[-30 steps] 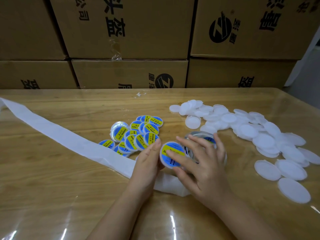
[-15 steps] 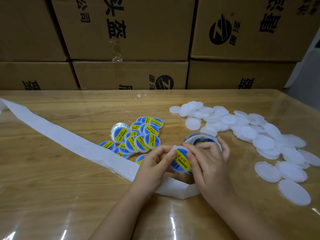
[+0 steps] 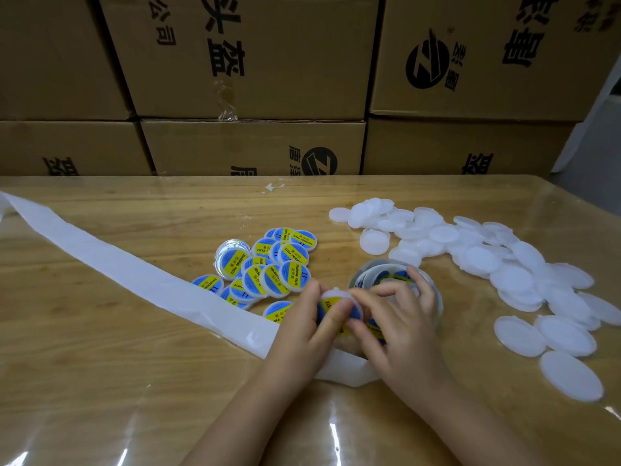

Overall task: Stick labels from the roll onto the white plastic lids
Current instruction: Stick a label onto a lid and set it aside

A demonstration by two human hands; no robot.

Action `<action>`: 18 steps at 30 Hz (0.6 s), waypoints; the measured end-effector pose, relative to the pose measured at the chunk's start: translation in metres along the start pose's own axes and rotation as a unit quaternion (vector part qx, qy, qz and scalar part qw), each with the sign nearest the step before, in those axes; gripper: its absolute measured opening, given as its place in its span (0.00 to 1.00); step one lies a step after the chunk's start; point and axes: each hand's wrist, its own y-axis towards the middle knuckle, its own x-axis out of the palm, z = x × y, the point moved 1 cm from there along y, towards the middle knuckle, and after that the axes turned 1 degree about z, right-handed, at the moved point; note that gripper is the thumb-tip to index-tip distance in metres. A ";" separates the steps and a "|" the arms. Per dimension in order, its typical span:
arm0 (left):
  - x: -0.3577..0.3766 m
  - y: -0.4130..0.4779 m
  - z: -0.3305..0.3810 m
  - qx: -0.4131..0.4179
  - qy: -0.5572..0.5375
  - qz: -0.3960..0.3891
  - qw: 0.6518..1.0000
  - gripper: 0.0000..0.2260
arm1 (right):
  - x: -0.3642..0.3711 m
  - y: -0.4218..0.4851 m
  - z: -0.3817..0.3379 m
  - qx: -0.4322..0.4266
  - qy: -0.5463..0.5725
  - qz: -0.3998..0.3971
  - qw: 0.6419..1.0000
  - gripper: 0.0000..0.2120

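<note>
White plastic lids: lay round, milky and blank, heaped at the right edge of the bench. Backing strip: ran from the left edge to under the hands. Labelled lids: clustered mid-bench, blue with yellow bands. Label roll: stood just beyond the fingers. Left hand, right hand: pinched one labelled lid between them.
</note>
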 end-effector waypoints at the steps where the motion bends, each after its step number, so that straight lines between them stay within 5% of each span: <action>1: -0.001 0.000 0.000 0.014 0.023 0.002 1.000 0.07 | 0.000 0.000 0.000 -0.009 -0.003 0.004 1.000 0.14; 7: -0.008 -0.001 -0.006 0.050 0.122 0.023 0.991 0.08 | -0.010 0.002 0.013 -0.009 0.007 0.044 0.999 0.14; 10: -0.018 0.006 -0.016 0.030 0.146 0.083 0.985 0.10 | -0.018 0.006 0.032 0.133 0.052 0.124 0.982 0.13; 13: -0.031 0.012 -0.027 0.000 0.157 0.154 0.976 0.13 | -0.018 0.007 0.059 0.332 0.136 0.199 0.912 0.13; 15: -0.038 0.013 -0.035 -0.024 0.167 0.182 0.969 0.14 | -0.016 0.006 0.078 0.426 0.133 0.194 0.874 0.13; 18: -0.043 0.012 -0.046 -0.053 0.182 0.195 0.962 0.16 | -0.012 -0.002 0.103 0.489 0.051 0.114 0.863 0.14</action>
